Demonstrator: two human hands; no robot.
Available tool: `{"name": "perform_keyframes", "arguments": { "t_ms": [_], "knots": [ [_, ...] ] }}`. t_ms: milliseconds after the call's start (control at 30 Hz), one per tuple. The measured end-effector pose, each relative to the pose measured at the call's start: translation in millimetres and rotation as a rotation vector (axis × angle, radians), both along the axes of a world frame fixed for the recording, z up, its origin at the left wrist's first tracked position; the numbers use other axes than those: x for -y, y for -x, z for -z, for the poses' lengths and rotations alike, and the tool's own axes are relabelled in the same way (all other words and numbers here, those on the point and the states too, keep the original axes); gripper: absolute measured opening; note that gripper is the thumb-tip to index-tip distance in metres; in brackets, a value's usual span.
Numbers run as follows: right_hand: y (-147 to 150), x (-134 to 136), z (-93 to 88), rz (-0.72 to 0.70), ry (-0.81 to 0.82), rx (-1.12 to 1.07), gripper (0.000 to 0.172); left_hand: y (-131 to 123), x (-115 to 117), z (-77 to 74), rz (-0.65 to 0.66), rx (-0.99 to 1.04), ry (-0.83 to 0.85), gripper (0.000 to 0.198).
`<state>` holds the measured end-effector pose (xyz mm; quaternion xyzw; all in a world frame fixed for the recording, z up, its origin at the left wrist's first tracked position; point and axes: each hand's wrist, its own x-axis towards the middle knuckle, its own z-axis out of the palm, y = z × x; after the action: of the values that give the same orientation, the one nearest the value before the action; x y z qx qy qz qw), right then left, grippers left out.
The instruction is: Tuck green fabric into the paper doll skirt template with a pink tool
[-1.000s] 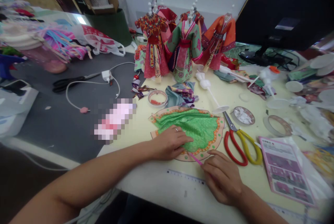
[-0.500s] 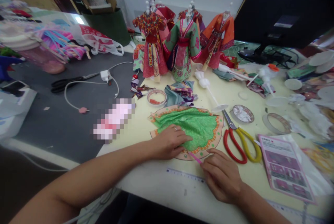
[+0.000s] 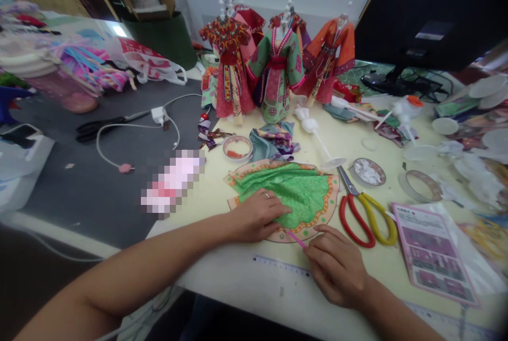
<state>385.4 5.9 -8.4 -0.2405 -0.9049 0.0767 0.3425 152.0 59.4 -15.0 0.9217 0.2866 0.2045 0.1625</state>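
A green fabric piece (image 3: 301, 193) with a peach and orange patterned border lies fanned out on the pale table. My left hand (image 3: 260, 216), with a ring on one finger, rests on its lower left part, fingers together and pressing the cloth; whether they pinch anything is hidden. In my right hand (image 3: 337, 267) is a thin pink stick (image 3: 296, 239), its tip at the lower border near my left fingertips. A ruler (image 3: 278, 266) lies just below the cloth, its right part behind my right hand.
Red and yellow scissors (image 3: 363, 214) lie right of the cloth, beside a printed card (image 3: 434, 253). Tape rolls (image 3: 237, 149), fabric scraps (image 3: 273, 142) and a white doll stand (image 3: 317, 137) lie beyond. Dressed doll figures (image 3: 278, 73) stand behind, near a monitor (image 3: 432, 18).
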Motion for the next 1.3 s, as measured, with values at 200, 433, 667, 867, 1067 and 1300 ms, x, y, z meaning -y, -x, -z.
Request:
{"name": "perform_keyframes", "arguments": {
  "t_ms": [200, 433, 667, 867, 1067, 1300],
  "knots": [
    [0.0, 0.2, -0.4, -0.005, -0.004, 0.001, 0.025, -1.3, 0.2, -1.0, 0.000, -0.006, 0.003, 0.030],
    [0.1, 0.4, -0.6, 0.008, -0.005, 0.012, 0.023, -2.2, 1.1, 0.9, -0.025, -0.018, -0.018, 0.030],
    [-1.2, 0.8, 1.6, 0.000, -0.008, 0.015, 0.024, -4.1, 1.1, -1.0, -0.054, 0.008, 0.003, 0.030],
    [-1.4, 0.4, 1.2, 0.002, -0.002, 0.015, 0.024, -4.5, 1.2, -1.8, -0.062, -0.024, -0.009, 0.029],
    [-1.2, 0.8, 2.0, 0.001, 0.002, 0.019, 0.025, -3.8, 1.5, -1.6, -0.054, 0.003, 0.002, 0.030],
    [-1.6, 0.8, 0.7, -0.007, -0.004, 0.028, 0.024, -4.3, 1.4, -2.8, -0.055, 0.001, 0.000, 0.029]
  ]
}}
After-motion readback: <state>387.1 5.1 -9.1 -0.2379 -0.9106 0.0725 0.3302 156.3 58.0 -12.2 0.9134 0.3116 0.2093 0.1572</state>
